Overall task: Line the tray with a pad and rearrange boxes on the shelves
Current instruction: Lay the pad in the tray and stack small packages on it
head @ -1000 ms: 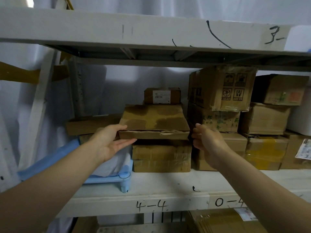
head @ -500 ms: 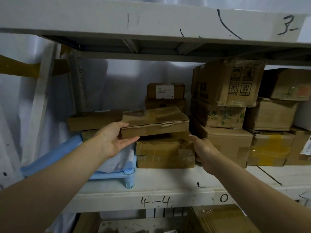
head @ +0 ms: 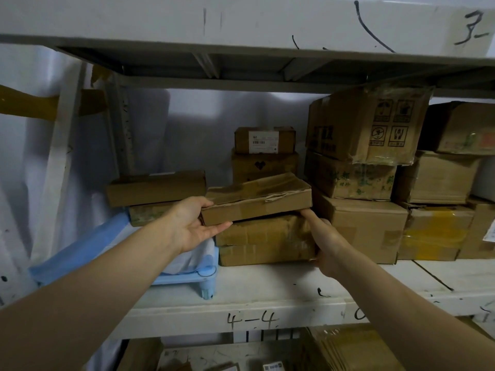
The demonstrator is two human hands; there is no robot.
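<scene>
Two hands on stack: left hand (head: 197, 228) cups the tilted flat box (head: 257, 202) mid-shelf, right hand (head: 325, 243) grips lower box (head: 263, 238) w/ thumb underneath; tilt could slide the top one off.

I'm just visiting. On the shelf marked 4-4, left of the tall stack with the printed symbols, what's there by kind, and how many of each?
Cardboard boxes: 7
Blue tray: 1
Pad in the tray: 1
Total: 9
</scene>
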